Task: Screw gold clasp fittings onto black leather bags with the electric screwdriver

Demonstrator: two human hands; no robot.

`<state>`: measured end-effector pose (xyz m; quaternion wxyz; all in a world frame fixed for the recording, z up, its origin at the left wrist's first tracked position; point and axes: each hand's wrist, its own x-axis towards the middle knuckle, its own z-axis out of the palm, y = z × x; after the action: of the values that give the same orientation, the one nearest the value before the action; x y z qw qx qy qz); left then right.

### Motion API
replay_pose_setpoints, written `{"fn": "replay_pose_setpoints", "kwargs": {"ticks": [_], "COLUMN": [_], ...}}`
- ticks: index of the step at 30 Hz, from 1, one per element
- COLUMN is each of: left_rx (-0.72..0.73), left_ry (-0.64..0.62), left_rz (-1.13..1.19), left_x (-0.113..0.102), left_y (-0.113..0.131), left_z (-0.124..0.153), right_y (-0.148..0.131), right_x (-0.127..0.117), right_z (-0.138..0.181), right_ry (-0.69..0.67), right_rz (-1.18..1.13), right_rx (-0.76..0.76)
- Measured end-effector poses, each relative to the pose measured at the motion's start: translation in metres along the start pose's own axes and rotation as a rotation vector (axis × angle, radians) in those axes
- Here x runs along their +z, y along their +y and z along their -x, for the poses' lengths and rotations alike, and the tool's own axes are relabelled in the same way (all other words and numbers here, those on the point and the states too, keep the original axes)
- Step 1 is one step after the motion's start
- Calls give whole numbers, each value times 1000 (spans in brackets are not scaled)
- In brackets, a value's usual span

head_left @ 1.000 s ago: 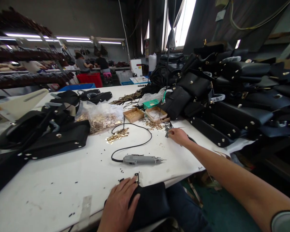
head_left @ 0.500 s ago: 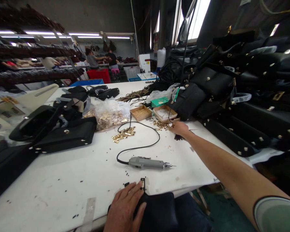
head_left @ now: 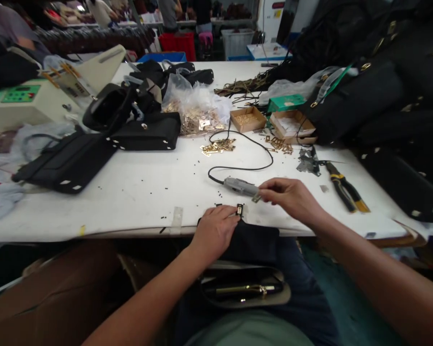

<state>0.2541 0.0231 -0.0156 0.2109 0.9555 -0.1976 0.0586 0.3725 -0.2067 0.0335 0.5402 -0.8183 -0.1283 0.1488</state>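
Note:
My left hand [head_left: 214, 230] lies curled over a black bag piece [head_left: 254, 242] that hangs over the near edge of the white table [head_left: 137, 187]. Its fingertips sit beside a small metal clasp [head_left: 240, 210] on that piece. My right hand [head_left: 292, 196] is just right of it, fingers pinched on a small brass fitting [head_left: 256, 198]. That pinch is right at the tip of the grey electric screwdriver [head_left: 240, 186], which lies on the table with its black cord looping away.
Yellow-handled pliers [head_left: 342, 185] lie to the right. Two open cardboard boxes [head_left: 248, 118], loose brass fittings [head_left: 218, 145] and a plastic bag of fittings [head_left: 198, 113] sit behind. Black bags are piled at right [head_left: 375, 96] and left [head_left: 68, 161]. An open pouch [head_left: 243, 288] rests on my lap.
My right hand has drawn back from the fittings near the boxes to the screwdriver tip, now pinching a brass piece. The view has tilted down; my left hand stays on the bag piece.

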Motion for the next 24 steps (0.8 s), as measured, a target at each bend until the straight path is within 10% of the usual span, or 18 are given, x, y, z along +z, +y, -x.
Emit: {"fn": "replay_pose_setpoints", "kwargs": {"ticks": [6,24], "left_rx": [6,-35], "left_ry": [36,-20], "left_rz": [40,13], "left_x": [4,4], "left_y": [-2,2], "left_z": [0,0], "right_y": [18,24], "right_x": [56,70], "right_z": [10,-3], "right_ry": [-99,-59], "right_rz": [56,460], "right_rx": [96,-52]}}
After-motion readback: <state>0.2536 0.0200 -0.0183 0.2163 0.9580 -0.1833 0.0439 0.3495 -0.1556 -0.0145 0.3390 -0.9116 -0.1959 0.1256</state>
